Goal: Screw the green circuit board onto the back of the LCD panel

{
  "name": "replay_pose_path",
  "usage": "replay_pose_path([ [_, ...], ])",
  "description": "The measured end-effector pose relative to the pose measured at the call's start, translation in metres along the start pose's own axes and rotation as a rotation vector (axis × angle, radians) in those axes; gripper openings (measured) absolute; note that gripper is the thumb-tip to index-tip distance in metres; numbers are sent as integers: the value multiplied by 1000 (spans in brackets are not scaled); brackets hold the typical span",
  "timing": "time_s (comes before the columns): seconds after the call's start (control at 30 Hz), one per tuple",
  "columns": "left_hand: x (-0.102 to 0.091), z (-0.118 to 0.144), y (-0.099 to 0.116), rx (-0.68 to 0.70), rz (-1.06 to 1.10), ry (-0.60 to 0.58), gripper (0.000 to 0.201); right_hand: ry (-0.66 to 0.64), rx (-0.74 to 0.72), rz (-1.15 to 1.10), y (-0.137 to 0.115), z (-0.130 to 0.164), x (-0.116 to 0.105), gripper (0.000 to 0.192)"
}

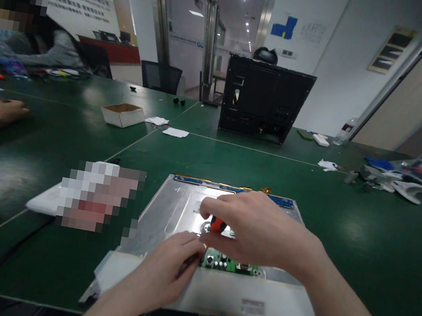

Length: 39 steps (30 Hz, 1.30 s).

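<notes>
Your right hand (259, 229) is curled over the orange-and-black handle of a small screwdriver (218, 225), fingers closed around it, above the back of a flat silver sheet-metal display panel (172, 211) that lies on the green table (363, 245) right in front of you. Your left hand (169, 270) rests lower on the panel, fingers bent and pinched together near the screwdriver's tip — whether they grip anything you cannot tell from here. The two hands are close, almost touching, just above a small green circuit board (231, 264) seated near the panel's lower edge. A narrow blue strip board (230, 188) runs along the panel's far edge.

Farther back on the table stands a black open metal chassis (264, 99), and to its left a shallow white cardboard box (123, 114). At the left edge another person's hand (3, 109) lies on the table — well apart from yours.
</notes>
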<state>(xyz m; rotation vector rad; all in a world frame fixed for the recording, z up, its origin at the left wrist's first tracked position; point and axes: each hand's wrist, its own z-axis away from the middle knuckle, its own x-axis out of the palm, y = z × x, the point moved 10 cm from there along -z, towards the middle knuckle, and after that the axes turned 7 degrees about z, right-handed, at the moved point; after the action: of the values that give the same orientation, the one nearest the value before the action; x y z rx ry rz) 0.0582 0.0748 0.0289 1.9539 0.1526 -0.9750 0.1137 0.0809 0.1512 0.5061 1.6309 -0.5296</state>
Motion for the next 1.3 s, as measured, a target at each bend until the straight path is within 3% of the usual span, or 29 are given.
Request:
replay_pose_path([
  [0.17,-2,-1,2,8,-12,14,19,-8,56,69,5,-2,1,21],
  [0.33,0,-2,1,-12,-7,-18,20,11,47,74,2,-1,0,10],
  [0.53,-1,-2,3,-2,-6,-17,20,3,-20,8,-6,1,-3,17],
  [0.67,-1,-1,2,11,-19,5,20,1,-27,26,-6,1,-3,10],
  [0.83,-2,-1,3,26,-33,20,20,-8,19,86,0,-1,-1,23],
  [0.93,-2,-1,3,23,-30,11,21,8,21,107,0,-1,-2,20],
  [1.1,-1,-1,1,-11,-18,-13,21,8,-6,41,-5,0,-3,4],
  [1.3,-2,-1,2,-3,-1,-3,19,-17,-84,-71,-14,3,-4,13],
])
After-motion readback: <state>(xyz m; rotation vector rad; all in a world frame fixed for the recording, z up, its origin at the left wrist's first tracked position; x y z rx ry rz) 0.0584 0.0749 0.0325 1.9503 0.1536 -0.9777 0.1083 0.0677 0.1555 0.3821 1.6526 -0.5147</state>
